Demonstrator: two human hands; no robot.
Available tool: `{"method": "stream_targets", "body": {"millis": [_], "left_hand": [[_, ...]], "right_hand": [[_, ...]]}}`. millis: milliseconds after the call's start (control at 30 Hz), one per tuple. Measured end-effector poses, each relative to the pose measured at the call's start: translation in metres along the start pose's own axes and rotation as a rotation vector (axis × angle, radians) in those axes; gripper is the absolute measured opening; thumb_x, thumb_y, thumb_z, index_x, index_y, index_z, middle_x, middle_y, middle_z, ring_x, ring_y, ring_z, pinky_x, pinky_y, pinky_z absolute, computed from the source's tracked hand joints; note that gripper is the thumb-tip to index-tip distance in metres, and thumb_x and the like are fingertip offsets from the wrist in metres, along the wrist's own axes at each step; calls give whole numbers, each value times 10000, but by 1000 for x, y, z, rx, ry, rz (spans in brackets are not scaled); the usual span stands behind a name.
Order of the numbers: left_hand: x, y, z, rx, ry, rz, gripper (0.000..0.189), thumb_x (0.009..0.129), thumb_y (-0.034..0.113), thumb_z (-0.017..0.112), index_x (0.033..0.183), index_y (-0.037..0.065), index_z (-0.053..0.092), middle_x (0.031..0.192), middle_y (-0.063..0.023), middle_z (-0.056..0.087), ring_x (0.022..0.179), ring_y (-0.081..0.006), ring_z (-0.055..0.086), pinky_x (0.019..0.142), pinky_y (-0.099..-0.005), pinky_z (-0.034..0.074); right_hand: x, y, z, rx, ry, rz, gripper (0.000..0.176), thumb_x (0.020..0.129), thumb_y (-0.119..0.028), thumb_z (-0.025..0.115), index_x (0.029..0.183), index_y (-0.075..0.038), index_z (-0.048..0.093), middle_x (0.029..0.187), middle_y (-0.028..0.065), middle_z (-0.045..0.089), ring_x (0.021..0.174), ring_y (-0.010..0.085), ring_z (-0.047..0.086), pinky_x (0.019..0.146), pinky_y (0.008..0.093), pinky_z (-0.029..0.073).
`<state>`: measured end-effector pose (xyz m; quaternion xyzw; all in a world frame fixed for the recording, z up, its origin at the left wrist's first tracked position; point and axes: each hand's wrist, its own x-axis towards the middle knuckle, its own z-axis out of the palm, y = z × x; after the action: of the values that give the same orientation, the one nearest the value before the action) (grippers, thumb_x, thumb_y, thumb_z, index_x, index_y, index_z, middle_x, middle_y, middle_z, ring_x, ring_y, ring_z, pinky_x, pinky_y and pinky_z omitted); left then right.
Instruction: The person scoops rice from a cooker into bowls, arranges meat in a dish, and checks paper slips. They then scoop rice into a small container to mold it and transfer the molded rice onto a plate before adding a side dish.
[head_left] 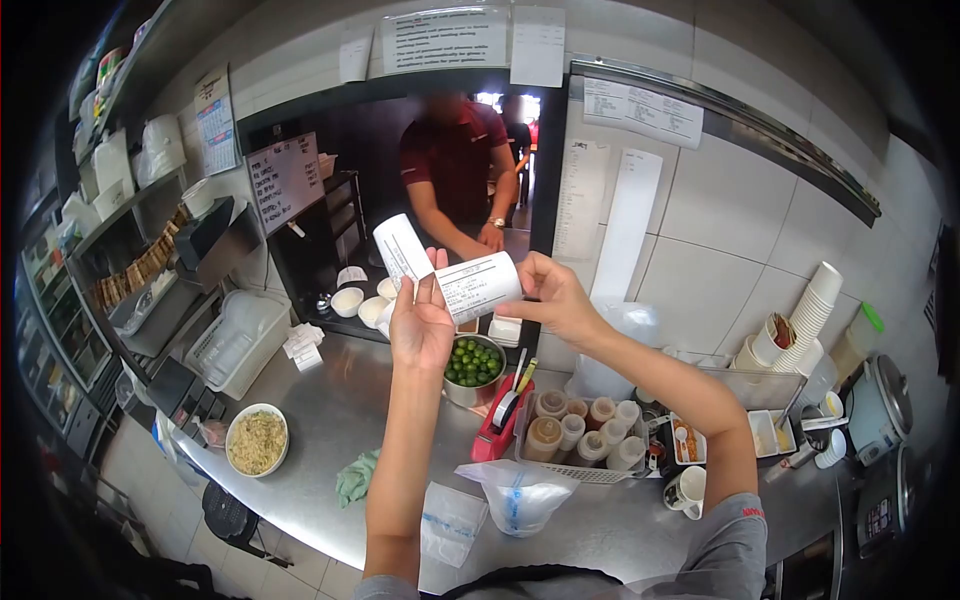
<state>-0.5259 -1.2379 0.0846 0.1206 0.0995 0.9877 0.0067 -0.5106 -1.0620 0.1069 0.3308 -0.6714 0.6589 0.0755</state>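
My left hand [422, 328] is raised palm up over the counter, with a curled printed receipt [402, 250] between its fingers. A second curled receipt [478, 287] lies across its fingertips, and my right hand [550, 300] pinches the right edge of that one. Just below the papers is a metal pot of small green citrus fruits [472, 362]. The red tape dispenser [495, 428] stands to the right of my left forearm.
A person in a dark red shirt [450, 160] stands beyond the pass-through window. On the steel counter [320, 430] are a bowl of chopped food [257, 443], a green cloth [357, 478], a basket of sauce bottles [580, 465], plastic bags [515, 492] and a mug [686, 490].
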Motion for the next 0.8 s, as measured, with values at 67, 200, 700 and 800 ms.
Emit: {"method": "stream_targets", "body": {"millis": [67, 200, 700, 800], "left_hand": [[1, -2, -1, 35, -13, 22, 383, 968, 227, 261, 1289, 27, 315, 1266, -137, 445, 1229, -245, 391, 1026, -442, 333], [12, 9, -23, -38, -51, 28, 381, 950, 186, 340, 1279, -6, 328, 1299, -143, 423, 1240, -230, 375, 1059, -402, 293], [-11, 27, -62, 229, 7, -209, 326, 914, 144, 459, 1216, 30, 414, 1224, -106, 492, 1172, -214, 452, 1005, -393, 374], [-18, 35, -69, 383, 30, -199, 273, 901, 142, 487, 1153, 44, 447, 1161, -98, 530, 1088, -206, 510, 951, -401, 423]], "right_hand": [[0, 1, 0, 59, -20, -1, 187, 765, 33, 628, 755, -53, 462, 948, 49, 588, 839, 96, 572, 742, 203, 458], [-5, -20, -18, -24, -50, 12, 302, 795, 50, 555, 1093, 3, 558, 1031, 74, 596, 964, 155, 576, 835, 249, 454], [43, -103, -348, -794, 1131, 29, 311, 675, 74, 499, 900, -43, 680, 886, 83, 649, 811, 149, 574, 734, 256, 440], [65, -113, -364, -780, 1176, -142, 313, 662, 51, 505, 874, -77, 697, 908, 162, 652, 900, 263, 612, 822, 302, 454]]}}
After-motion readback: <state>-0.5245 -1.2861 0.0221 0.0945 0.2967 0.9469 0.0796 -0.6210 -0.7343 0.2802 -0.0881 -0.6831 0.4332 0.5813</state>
